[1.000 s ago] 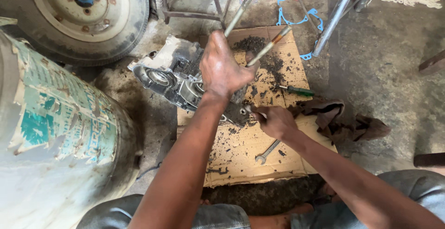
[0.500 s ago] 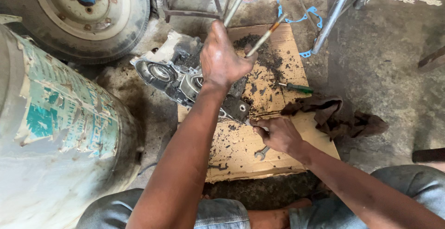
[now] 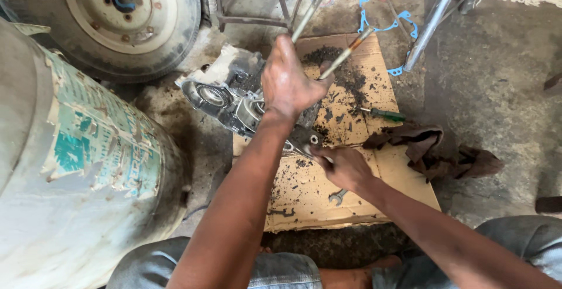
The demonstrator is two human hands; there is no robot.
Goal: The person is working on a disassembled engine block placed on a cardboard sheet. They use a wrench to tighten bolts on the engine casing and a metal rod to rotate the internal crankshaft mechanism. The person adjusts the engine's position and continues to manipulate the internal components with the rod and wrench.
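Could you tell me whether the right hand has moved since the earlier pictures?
Yes. The right hand slid down the cardboard sheet toward the small wrench, away from the green screwdriver.

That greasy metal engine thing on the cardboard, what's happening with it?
A person crouches over a dirty engine case lying at the edge of a cardboard sheet. The left hand grips long metal studs sticking up from it, while the right hand works at its near end; what it holds is hidden. A spanner, a green-handled screwdriver and a brown rag lie close by.
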